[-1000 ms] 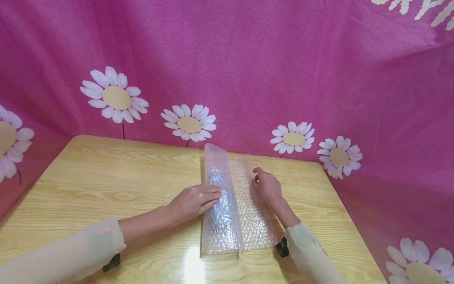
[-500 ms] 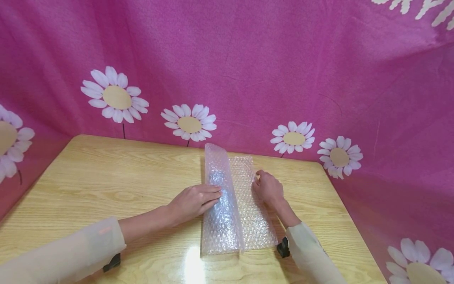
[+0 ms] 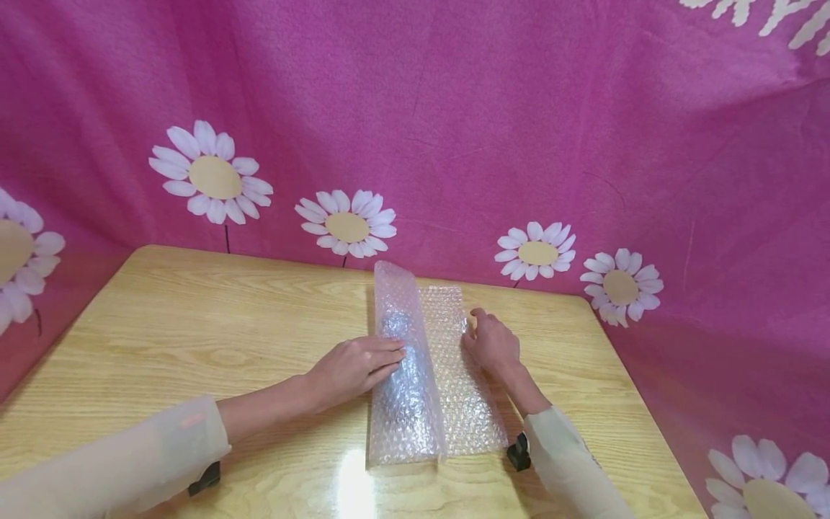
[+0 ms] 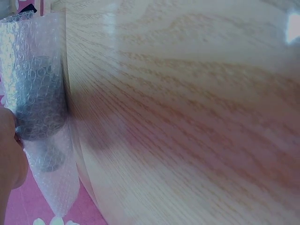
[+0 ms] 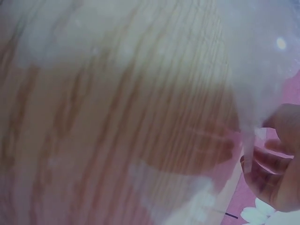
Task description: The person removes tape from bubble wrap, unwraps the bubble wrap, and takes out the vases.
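Note:
A sheet of clear, pinkish bubble wrap point(image 3: 447, 360) lies partly folded over on the table. Under its raised left layer is a dark cylindrical object point(image 4: 42, 101) with a narrower end; the wrap blurs its kind. My left hand point(image 3: 355, 369) rests across that covered bulge, fingers laid over the top. At the sheet's right edge, my right hand point(image 3: 493, 347) pinches the wrap. In the right wrist view the thumb and fingers point(image 5: 262, 180) meet on either side of the lifted film edge.
The wood-grain table point(image 3: 214, 310) ends at the back against a magenta cloth point(image 3: 441, 130) printed with white daisies. Cloth also hangs along both sides. A black wrist mount point(image 3: 519, 453) shows beneath the right sleeve.
The wrap's far right corner has come down and shifted slightly right. My right hand has moved slightly right with the edge. My left hand has stayed in place.

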The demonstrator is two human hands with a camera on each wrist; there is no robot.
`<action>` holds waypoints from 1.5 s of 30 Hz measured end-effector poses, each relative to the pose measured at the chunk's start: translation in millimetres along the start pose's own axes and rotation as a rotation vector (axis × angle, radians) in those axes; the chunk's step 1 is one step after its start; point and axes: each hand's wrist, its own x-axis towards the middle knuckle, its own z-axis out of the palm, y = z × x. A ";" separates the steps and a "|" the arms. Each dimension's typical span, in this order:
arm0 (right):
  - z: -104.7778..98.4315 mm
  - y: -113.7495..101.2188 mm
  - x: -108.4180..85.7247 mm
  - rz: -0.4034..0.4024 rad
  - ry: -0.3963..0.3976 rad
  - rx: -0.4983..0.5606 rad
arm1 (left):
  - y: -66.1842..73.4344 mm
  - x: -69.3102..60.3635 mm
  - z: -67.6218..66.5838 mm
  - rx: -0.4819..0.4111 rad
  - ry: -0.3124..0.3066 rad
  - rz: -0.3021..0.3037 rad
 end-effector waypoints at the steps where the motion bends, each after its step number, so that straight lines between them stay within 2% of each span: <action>1: 0.1 -0.1 -0.2 -0.005 0.010 0.002 | -0.1 -0.1 0.0 0.000 0.001 0.000; 9: -6.8 -8.2 -2.9 -0.066 0.066 0.052 | -0.7 -0.7 0.6 -0.001 0.007 -0.002; 13: -12.9 -19.3 -5.8 -0.089 0.051 0.084 | -1.1 -1.0 0.7 0.001 0.009 -0.003; 16: -16.9 -28.4 -8.9 -0.117 0.028 0.145 | -1.0 -0.8 0.7 0.000 0.009 -0.002; 20: -20.4 -39.8 -15.2 -0.132 -0.047 0.314 | -0.8 -0.7 0.7 -0.004 0.005 -0.004; 22: -21.8 -45.3 -19.1 -0.115 -0.104 0.402 | -0.8 -0.9 0.7 -0.007 0.003 -0.005; 31: -28.4 -59.0 -34.8 0.026 -0.461 0.867 | -1.9 -3.3 1.3 -0.013 0.018 0.000; 35: -29.2 -59.2 -37.9 0.044 -0.547 0.919 | -2.0 -4.3 1.0 -0.020 0.021 0.001; 45: -30.0 -64.9 -42.4 0.011 -0.577 0.919 | -1.8 -7.1 -1.4 -0.037 0.014 -0.015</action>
